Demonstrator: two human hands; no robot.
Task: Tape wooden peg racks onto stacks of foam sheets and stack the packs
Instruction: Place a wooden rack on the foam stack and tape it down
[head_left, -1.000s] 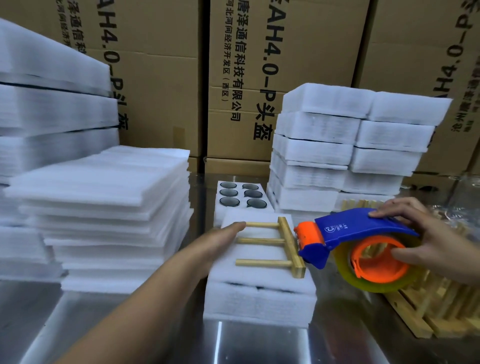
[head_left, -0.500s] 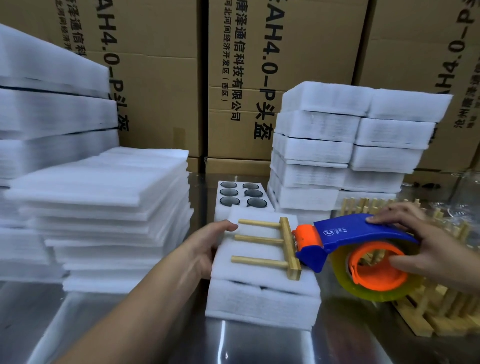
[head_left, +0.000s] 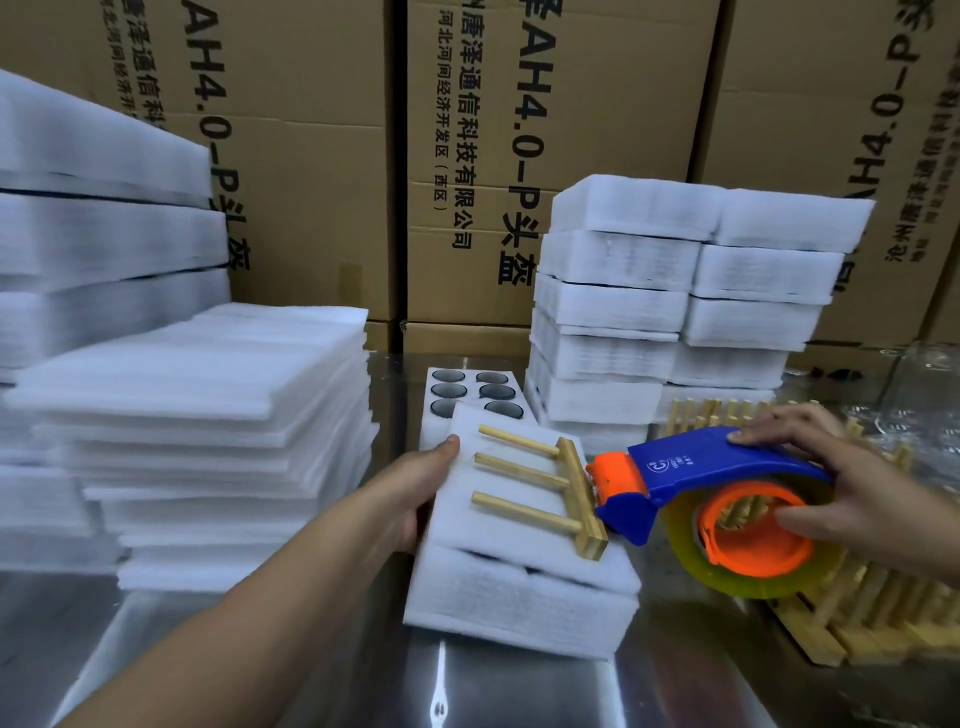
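A wooden peg rack with three pegs lies flat on a white stack of foam sheets in the middle of the steel table. My left hand grips the stack's left edge, thumb on top. My right hand holds a blue and orange tape dispenser with a clear tape roll. Its orange nose touches the rack's bar on the right side. Behind stands a pile of finished foam packs, two columns wide.
Loose foam sheets are piled at the left, with taller foam blocks behind them. A foam tray with round holes lies behind the stack. More wooden racks lie at the right. Cardboard boxes wall off the back.
The foam stack has turned a little, its far end swinging left. My left hand has slid from the pegs to the stack's left edge. The dispenser's nose has come against the rack's bar.
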